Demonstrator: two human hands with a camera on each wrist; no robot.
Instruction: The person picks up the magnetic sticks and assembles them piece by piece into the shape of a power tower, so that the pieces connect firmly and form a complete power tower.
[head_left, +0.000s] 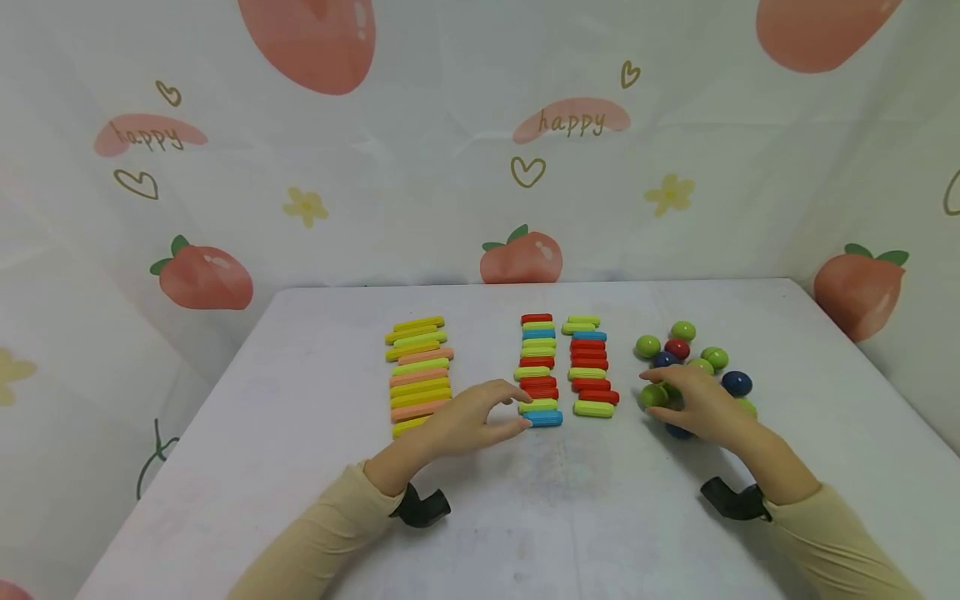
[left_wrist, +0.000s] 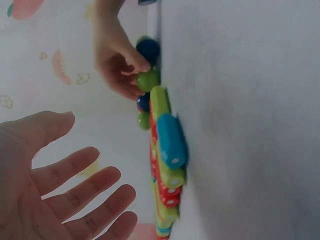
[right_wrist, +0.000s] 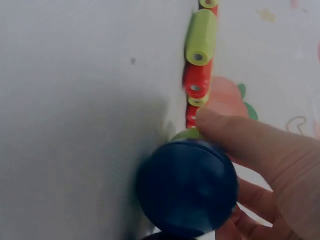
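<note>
My right hand (head_left: 697, 404) is over the ball cluster, thumb and fingers curved round a green ball (head_left: 652, 397). In the left wrist view that green ball (left_wrist: 148, 80) sits between thumb and fingertips. A dark blue ball (right_wrist: 187, 187) fills the front of the right wrist view, partly hiding the green one. My left hand (head_left: 472, 421) hovers empty with spread fingers, its tips by the near end of a column of short ribbed rods. The blue rod (head_left: 543, 418) and a yellow-green rod (head_left: 538, 406) are nearest to it.
A second column of red and yellow-green rods (head_left: 589, 364) stands to the right. Left lies a column of longer yellow and orange rods (head_left: 420, 389), partly behind my left hand. More green, red and blue balls (head_left: 737, 383) surround my right hand. A printed cloth hangs behind the white table (head_left: 570, 533).
</note>
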